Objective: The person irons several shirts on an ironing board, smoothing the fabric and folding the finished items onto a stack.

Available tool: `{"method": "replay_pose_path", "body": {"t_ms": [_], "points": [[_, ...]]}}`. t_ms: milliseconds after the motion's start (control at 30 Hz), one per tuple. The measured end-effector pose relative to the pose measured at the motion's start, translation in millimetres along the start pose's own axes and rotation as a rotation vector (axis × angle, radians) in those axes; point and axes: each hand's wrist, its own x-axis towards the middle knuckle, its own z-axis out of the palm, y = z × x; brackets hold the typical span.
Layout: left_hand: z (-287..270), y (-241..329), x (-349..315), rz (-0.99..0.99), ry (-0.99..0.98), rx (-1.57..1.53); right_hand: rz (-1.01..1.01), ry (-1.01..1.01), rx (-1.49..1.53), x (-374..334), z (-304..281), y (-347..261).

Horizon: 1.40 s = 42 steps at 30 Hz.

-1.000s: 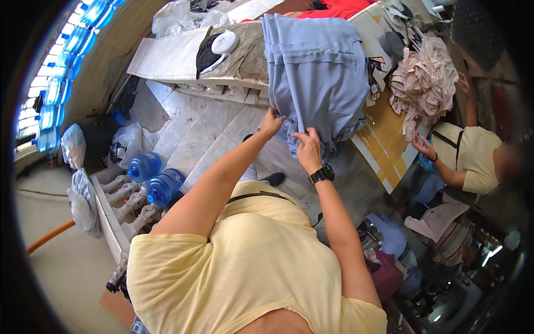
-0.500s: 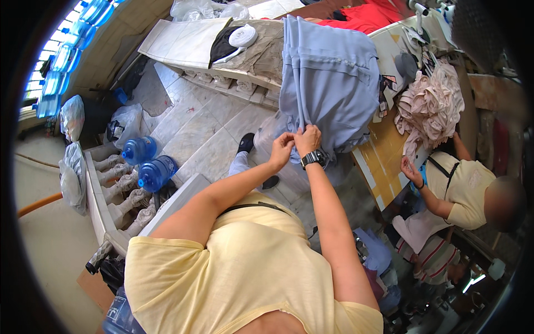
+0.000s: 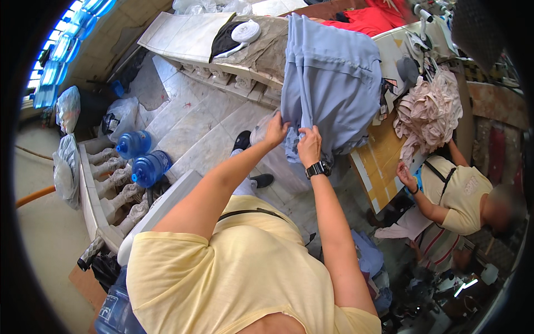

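A stack of light blue cloth (image 3: 339,67) hangs over the near end of the table, its folds and seams running down toward me. At its lower left edge my left hand (image 3: 276,131) is closed, the fingertips pinching the border of the cloth. To the right of it my right hand (image 3: 310,146), with a black watch on the wrist, grips a strip of the same cloth lower down. The fingertips of both hands are partly hidden by the fabric.
A white roll of tape (image 3: 246,32) lies on the marble balustrade (image 3: 178,33) beyond. Crumpled pale pink cloth (image 3: 428,108) sits at the right beside a co-worker (image 3: 450,183). Blue water bottles (image 3: 149,168) stand on the left.
My hands, close together before, have moved apart. The left has gone up and left along the cloth's edge; the right has shifted slightly down.
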Motion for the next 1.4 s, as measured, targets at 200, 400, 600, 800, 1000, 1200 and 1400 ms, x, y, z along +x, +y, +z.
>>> {"method": "replay_pose_path", "body": {"t_ms": [200,400,600,800,1000,1200,1400], "points": [[1,87,-63,-0.024,-0.019,-0.312,0.184,0.073,-0.067,15,8,0],[13,78,-79,-0.106,0.051,-0.473,0.129,0.029,-0.023,16,11,28],[8,80,-82,-0.223,0.040,-0.593,0.262,-0.223,0.310,10,-8,57],[16,57,-72,-0.407,0.056,-0.750,0.217,-0.065,0.428,3,-9,50],[11,67,-82,-0.303,0.000,-0.583,0.063,-0.069,0.024,-1,-31,18],[24,53,-51,-0.193,0.073,-0.511,0.153,0.137,-0.022,9,-14,26],[35,11,31,-0.161,0.276,-0.168,-0.001,0.081,0.086,6,-49,8]]}}
